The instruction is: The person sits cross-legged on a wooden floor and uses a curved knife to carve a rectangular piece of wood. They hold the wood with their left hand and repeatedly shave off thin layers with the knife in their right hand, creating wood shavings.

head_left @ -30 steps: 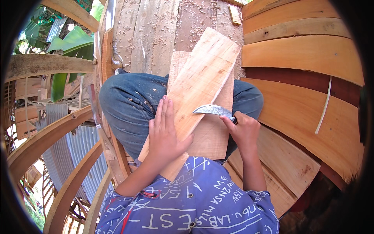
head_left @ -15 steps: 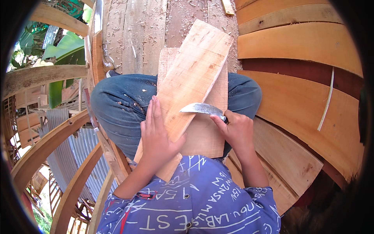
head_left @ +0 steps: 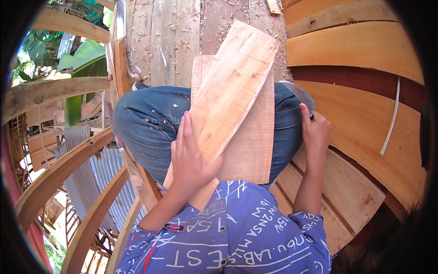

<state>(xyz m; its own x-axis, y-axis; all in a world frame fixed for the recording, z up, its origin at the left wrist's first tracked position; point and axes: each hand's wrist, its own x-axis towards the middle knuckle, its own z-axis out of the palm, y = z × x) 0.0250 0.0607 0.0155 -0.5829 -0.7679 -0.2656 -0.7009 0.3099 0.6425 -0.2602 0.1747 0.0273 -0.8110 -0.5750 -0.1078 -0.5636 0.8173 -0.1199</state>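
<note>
The sitter's left hand (head_left: pixel 190 157) rests, fingers nearly together, on the upper plank (head_left: pixel 239 86) (slanted over a broader board (head_left: pixel 251 150) on the lap (head_left: pixel 150 116)), while the right hand (head_left: pixel 315 130) wraps its fingers round a knife (head_left: pixel 299 93).

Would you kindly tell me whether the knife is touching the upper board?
No, the right hand holds the knife by the right knee, apart from the upper board.

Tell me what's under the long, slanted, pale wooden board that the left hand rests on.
Under the slanted board lies a second flat, pale wooden board, above blue denim trousers. Its upper-left corner and right side show; its middle is covered and cannot be seen.
</note>
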